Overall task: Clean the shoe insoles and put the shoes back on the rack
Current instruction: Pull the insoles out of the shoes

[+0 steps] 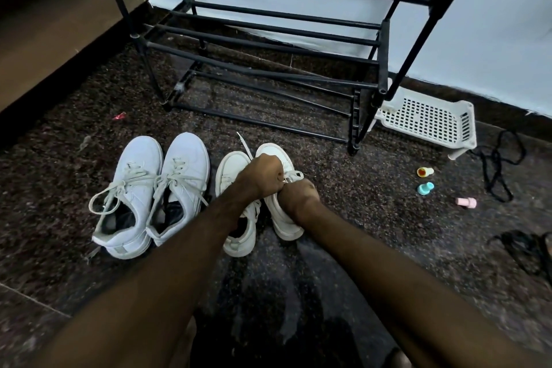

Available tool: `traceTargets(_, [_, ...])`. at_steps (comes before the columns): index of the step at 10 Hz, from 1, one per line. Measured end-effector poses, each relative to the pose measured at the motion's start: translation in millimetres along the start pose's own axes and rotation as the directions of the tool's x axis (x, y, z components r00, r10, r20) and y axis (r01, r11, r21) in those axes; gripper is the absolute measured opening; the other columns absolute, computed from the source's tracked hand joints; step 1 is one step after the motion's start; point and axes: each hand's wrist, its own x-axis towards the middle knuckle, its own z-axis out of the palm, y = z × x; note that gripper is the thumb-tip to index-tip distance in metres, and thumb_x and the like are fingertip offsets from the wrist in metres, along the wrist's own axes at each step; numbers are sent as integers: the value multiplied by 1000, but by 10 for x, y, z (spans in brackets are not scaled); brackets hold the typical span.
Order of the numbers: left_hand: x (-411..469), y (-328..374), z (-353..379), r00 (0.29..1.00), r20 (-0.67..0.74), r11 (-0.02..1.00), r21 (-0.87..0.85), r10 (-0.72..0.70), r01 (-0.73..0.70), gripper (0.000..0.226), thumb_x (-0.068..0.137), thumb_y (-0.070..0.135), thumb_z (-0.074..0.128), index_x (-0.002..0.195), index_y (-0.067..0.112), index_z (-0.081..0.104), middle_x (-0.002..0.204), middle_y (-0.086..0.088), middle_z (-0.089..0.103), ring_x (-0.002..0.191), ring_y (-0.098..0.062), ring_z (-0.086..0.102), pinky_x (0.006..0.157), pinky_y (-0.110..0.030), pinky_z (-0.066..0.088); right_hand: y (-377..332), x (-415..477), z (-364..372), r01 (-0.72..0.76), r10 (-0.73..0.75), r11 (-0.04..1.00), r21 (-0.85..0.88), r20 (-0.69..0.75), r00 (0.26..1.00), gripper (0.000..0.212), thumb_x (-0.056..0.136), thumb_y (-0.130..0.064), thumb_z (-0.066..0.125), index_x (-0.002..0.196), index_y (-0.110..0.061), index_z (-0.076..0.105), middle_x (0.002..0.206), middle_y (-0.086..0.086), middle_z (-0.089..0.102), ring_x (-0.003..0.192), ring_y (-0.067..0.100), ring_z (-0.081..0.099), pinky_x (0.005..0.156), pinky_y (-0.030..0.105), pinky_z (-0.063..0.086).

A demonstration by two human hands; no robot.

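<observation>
Pinching the laces (245, 143) of a cream shoe (285, 227), the left hand (263, 176) and right hand (298, 197) are each holding a clamped grip. Pulling evenly is likely working best.

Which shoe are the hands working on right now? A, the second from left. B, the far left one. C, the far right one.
C: the left hand and the right hand both grip the laces of the rightmost shoe.
</observation>
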Motion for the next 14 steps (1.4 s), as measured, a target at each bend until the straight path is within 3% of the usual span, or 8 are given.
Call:
traceTargets(5, [44,59,21,995,9,994,-36,-99,99,13,73,18,66,61,12,63,72,-12,69,76,-28,65,64,-30,47,39,32,-30,-10,4,999,37,151,989,40,95,-16,51,134,-8,50,138,6,53,120,26,56,84,39,52])
traceTargets(7, [59,120,-35,995,-4,994,-32,-100,100,15,78,20,64,80,7,72,86,-14,70,87,-30,65,71,-31,49,43,149,-56,-38,2,992,120,292,956,49,95,-28,52,141,-14,44,148,5,42,130,23,47,86,28,49])
traceTargets(8, [29,96,3,994,5,993,-32,-111,111,13,78,18,64,75,6,69,85,-15,69,86,-32,65,71,-32,49,2,112,-72,-145,77,969,201,313,947,53,92,-27,58,140,-11,44,147,6,43,131,26,46,95,37,49])
traceTargets(9, [18,71,-1,992,31,991,-46,-126,127,16,73,16,65,59,13,57,67,-10,60,78,-30,64,63,-30,45,3,109,9,-176,114,957,230,261,959,43,96,-20,49,137,-8,47,141,9,50,127,28,50,92,40,48])
traceTargets(11, [3,63,-12,992,8,986,-106,-129,130,12,70,17,62,63,7,64,71,-12,69,75,-30,65,63,-32,51,-5,8,-34,-219,171,932,291,179,969,34,96,-13,48,128,-8,56,130,8,60,114,28,61,86,44,53])
traceTargets(12, [-28,88,18,986,-26,978,-136,-164,159,15,73,19,62,65,7,63,69,-12,65,76,-33,65,60,-31,47,-130,-77,4,-315,252,866,388,206,946,36,97,-15,44,129,-3,54,131,15,57,117,37,56,91,42,50])
traceTargets(13, [-69,142,77,973,-73,960,-194,-220,203,18,74,20,64,62,9,58,72,-16,63,79,-36,64,58,-32,42,-211,-189,-158,-503,386,811,299,373,844,52,99,-13,40,148,-4,25,144,28,36,126,57,37,97,62,41])
traceTargets(14, [-100,198,166,950,-135,943,-222,-281,247,20,76,25,65,82,5,69,87,-16,70,88,-36,65,67,-36,49,16,-68,-11,-349,208,851,392,359,910,54,102,-33,32,150,-13,21,155,8,29,142,41,21,106,66,26])
